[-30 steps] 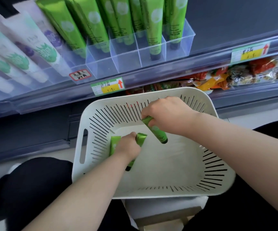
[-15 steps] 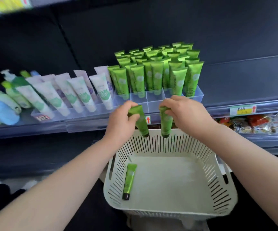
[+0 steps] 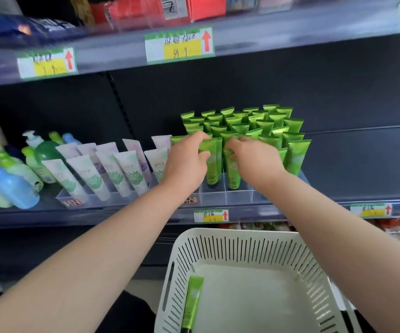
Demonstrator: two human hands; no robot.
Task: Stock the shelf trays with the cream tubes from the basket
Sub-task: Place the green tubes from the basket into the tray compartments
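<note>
Hands (image 3: 185, 164) on tubes (image 3: 212, 165) — upright (front tray (image 3: 226, 197))

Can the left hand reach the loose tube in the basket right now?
Probably, once it lets go: the left hand grips a tube at the tray; the basket is open-topped, nothing covers the loose tube.

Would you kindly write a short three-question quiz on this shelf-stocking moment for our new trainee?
1. True or false: the basket holds two tubes.
2. The left hand and right hand each grip a tube of which colour? A) green B) white C) blue
3. Fill in: the white tubes stand to the ___ of the shelved green tubes.
Key: 1 false, a single tube lies there; 2 A; 3 left.
</note>
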